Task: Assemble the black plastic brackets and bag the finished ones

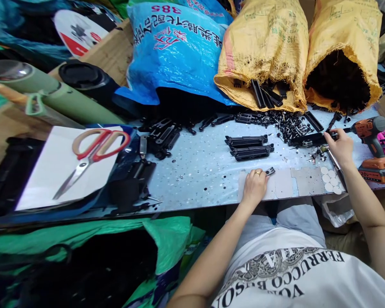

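Observation:
My left hand (256, 185) rests on the pale blue table (205, 167) near its front edge, fingers curled on a small black metal part (270, 172); a ring shows on one finger. My right hand (339, 144) is farther right, fingers closed on the end of a long black plastic piece (308, 140) beside a pile of small screws (288, 124). Two more long black pieces (248, 146) lie side by side between the hands, farther back.
An orange cordless drill (374, 145) lies at the right edge. Two yellow sacks (266, 47) and a blue sack (176, 51) of black parts lie at the back. Red-handled scissors (93, 154) lie on white paper at left. White discs (332, 179) sit near the front right.

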